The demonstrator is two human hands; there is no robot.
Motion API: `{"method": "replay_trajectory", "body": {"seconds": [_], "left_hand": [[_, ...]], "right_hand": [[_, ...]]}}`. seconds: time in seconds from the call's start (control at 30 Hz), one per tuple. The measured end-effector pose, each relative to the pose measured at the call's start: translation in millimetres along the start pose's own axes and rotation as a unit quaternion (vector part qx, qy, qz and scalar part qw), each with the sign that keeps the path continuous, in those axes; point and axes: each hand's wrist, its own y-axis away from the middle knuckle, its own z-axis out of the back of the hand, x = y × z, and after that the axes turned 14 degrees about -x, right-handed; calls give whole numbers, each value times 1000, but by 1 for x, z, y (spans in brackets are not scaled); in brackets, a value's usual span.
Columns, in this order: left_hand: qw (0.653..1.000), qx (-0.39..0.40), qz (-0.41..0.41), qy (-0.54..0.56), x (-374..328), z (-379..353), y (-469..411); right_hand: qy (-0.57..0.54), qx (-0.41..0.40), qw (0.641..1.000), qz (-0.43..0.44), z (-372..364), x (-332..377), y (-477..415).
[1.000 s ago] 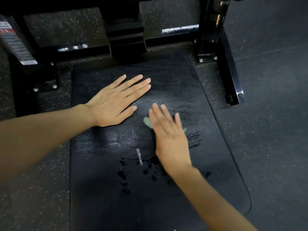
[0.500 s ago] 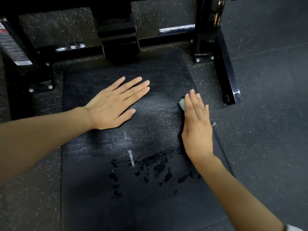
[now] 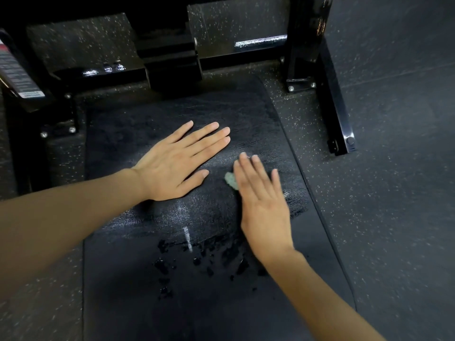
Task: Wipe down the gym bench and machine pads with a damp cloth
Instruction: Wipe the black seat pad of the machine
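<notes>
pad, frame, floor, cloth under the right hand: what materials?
Pad: looks like black vinyl or similar upholstery, fine-grained, sheen where wet.
Frame: glossy black painted metal, probably steel; sharp reflections, bolted foot plates.
Floor: matte dark rubber, pale flecks.
Cloth: pale green, soft, fibre unclear; mostly hidden under the right hand.

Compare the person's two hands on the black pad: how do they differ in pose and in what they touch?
The left hand lies bare on the pad; the right hand presses a pale green cloth, only a corner of it showing beside the fingers. The left hand looks sharp; the right hand is blurred. The right hand sits nearer the wet droplets than the left. Both are flat, fingers straight.
</notes>
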Motion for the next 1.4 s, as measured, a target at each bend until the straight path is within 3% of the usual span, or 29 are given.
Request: {"method": "replay_trajectory", "body": {"seconds": [0.3, 0.77, 0.97, 1.17, 1.4], "left_hand": [[1000, 10, 4, -3, 1, -1, 0], [1000, 11, 19, 14, 3, -2, -2], [999, 6, 25, 21, 2, -1, -2], [1000, 0, 24, 12, 3, -2, -1], [1000, -1, 23, 12, 4, -2, -2]], "right_hand": [[29, -9, 997, -67, 16, -57, -12], [-33, 13, 999, -35, -16, -56, -93], [-19, 25, 999, -12, 3, -63, -57], [-30, 5, 999, -42, 26, -63, 10], [-21, -7, 999, -45, 15, -54, -9]]}}
